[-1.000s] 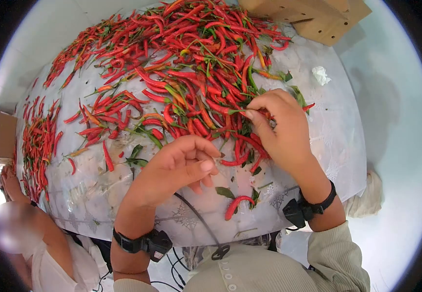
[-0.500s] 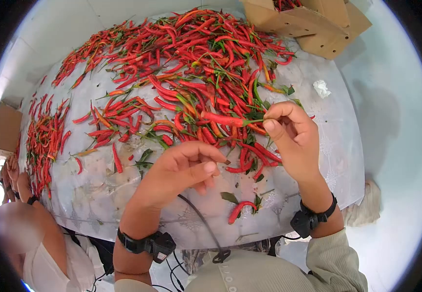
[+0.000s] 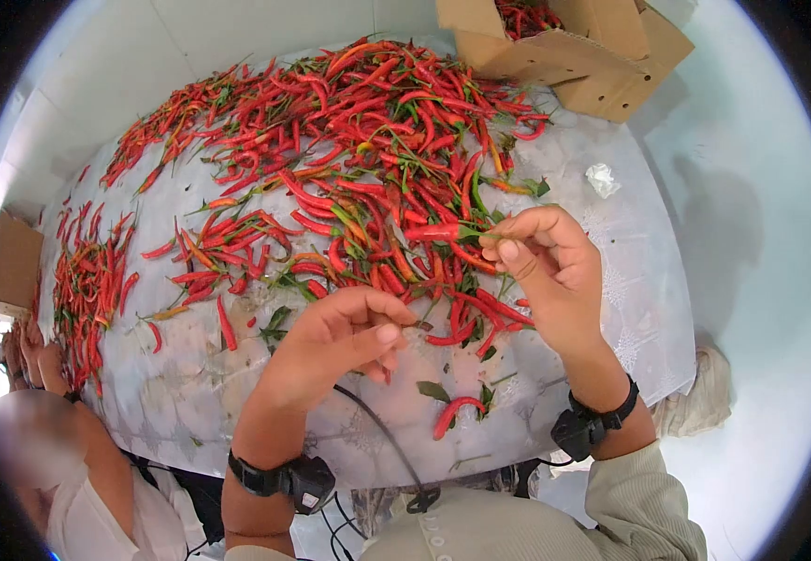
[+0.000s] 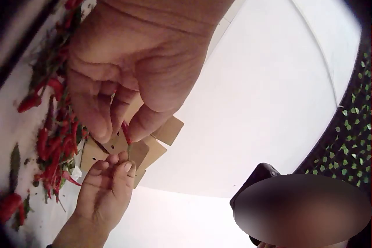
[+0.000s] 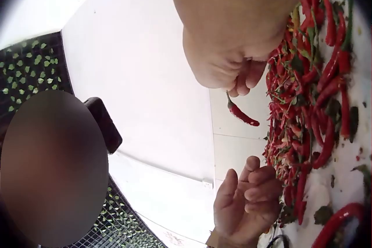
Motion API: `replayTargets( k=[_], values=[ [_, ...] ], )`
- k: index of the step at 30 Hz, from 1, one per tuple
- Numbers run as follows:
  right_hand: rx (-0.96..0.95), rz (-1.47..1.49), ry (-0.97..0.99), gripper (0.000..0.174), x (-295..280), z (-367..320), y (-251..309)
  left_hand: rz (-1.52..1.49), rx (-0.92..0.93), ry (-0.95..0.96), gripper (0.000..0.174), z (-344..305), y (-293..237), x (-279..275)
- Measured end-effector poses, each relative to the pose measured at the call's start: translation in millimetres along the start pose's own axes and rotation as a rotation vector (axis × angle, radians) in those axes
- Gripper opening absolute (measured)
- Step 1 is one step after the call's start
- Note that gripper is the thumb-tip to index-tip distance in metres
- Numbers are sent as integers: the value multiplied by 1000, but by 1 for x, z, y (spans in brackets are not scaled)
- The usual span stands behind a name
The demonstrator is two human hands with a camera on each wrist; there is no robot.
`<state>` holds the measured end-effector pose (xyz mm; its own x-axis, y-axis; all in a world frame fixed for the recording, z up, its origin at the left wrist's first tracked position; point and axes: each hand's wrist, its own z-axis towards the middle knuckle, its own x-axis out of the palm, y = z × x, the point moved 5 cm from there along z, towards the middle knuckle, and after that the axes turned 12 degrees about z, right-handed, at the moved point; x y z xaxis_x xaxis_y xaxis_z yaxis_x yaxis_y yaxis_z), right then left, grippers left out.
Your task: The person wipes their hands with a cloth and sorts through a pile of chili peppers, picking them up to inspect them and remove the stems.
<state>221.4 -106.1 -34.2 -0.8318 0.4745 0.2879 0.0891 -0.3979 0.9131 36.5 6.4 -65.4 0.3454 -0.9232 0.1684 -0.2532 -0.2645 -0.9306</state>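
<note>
My right hand [image 3: 555, 271] pinches a red chilli pepper [image 3: 432, 232] by its green stem between thumb and forefinger. The pepper points left, above the heap of chillies [image 3: 368, 131]. In the right wrist view this pepper [image 5: 243, 114] hangs from the fingertips, its stem uppermost. My left hand [image 3: 335, 341] hovers to the left over the near part of the table, fingers loosely bent and thumb apart from the forefinger. The left wrist view shows the right hand [image 4: 104, 193] just beyond the left fingers.
A cardboard box [image 3: 564, 56] with chillies inside stands at the back right, near crumpled white tissue [image 3: 602, 180]. A smaller chilli pile [image 3: 92, 290] lies left, by another person's hands [image 3: 36, 355]. A single curved chilli [image 3: 457, 416] lies near the table's front edge.
My right hand has lifted the chilli by its stem from the heap, then drawn it slightly left. The left hand keeps nearly the same pose. The head view has tilted up, showing more of the box.
</note>
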Motion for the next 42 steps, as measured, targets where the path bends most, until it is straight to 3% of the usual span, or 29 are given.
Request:
replayTargets(
  k=[8, 13, 15, 18, 22, 26, 28, 30, 32, 38, 42],
  values=[
    [43, -5, -103, 12, -16, 3, -2, 87, -15, -46, 24, -2, -2, 0],
    [-451, -99, -518, 9, -37, -7, 52, 38, 1, -48, 25, -4, -1, 0],
    [-765, -300, -690, 9, -44, -18, 86, 29, 17, -86, 24, -4, -1, -1],
    [-1102, -351, -827, 9, -51, -40, 128, -5, 45, -83, 23, -4, -2, -2],
    [-1289, -439, -919, 10, -46, -52, 159, 12, 6, -60, 23, -7, -4, -1],
    [-1373, -518, -923, 11, -35, -15, 189, 5, 28, -54, 23, -6, -4, -1],
    [-1319, -463, -802, 16, -49, 32, 199, 21, 28, -54, 23, -6, -2, -1],
    [-1148, -729, -713, 21, -62, 92, 198, 40, 5, -57, 23, -4, 0, -3],
    [-807, -988, -645, 24, -69, 138, 167, 1, 20, -88, 21, -5, 6, -6],
    [-296, -815, -220, 18, -51, 78, 72, -26, 56, -78, 19, -4, -3, -6],
    [-103, -940, -140, 23, -51, 35, 17, 31, 33, 0, 23, -2, -3, 3]
  ],
)
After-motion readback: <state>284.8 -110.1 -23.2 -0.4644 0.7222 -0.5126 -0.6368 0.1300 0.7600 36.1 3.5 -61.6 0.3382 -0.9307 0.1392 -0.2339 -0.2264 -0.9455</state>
